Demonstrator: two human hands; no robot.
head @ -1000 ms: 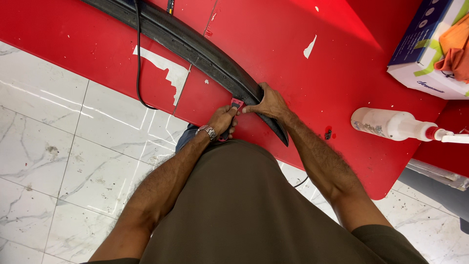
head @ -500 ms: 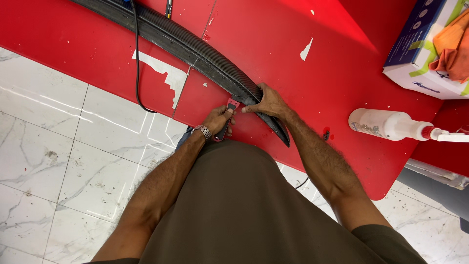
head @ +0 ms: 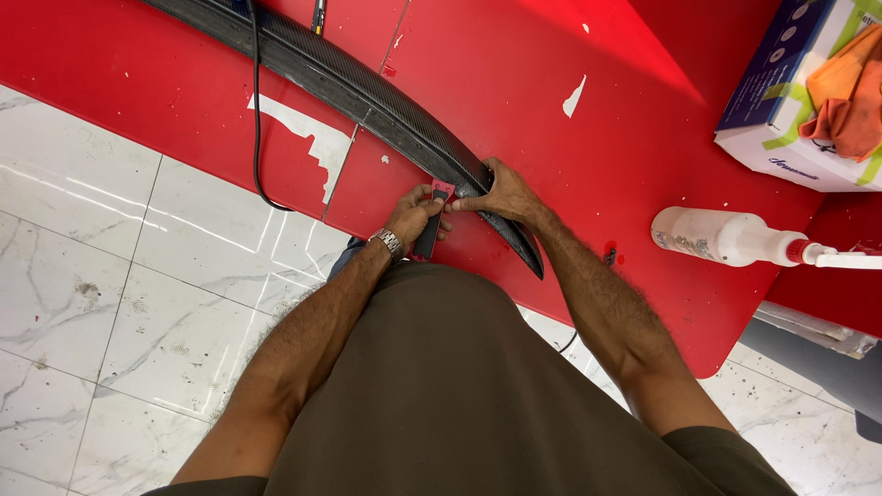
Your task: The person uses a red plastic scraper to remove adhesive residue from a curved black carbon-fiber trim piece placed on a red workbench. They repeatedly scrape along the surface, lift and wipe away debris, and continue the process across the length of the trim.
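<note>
Near the red surface (head: 551,110)'s front edge, the left hand (head: 413,216) grips a small red-and-black scraper (head: 432,225) against the long carbon-fibre strip (head: 367,92) — the right hand (head: 505,195) pinches that strip's tapered end. Farther right lie a white spray bottle (head: 726,237) and a box (head: 781,101).

Right of your red table (head: 551,83), a spray bottle (head: 726,237) lies below the box (head: 781,110) holding an orange cloth (head: 850,92).
</note>
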